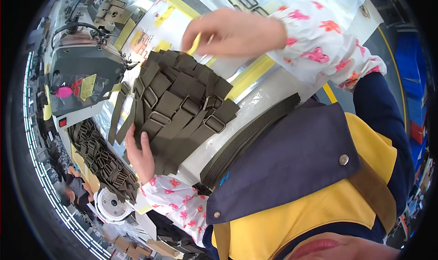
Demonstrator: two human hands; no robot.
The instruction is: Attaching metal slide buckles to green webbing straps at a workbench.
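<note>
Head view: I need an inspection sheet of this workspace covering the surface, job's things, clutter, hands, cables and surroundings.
Surface: white worktable with yellow tape strips.
Job's things: pile of dark webbing straps with metal buckles; second strap pile at the left; webbing bundle beside the apron.
Clutter: loose buckle frames at the top.
Hands: left hand touches the main pile's edge, fingers spread; right hand blurred, something yellow at its fingers, grip unclear.
Cables: black cable on the grey machine.
Surroundings: white fan, another person.
</note>
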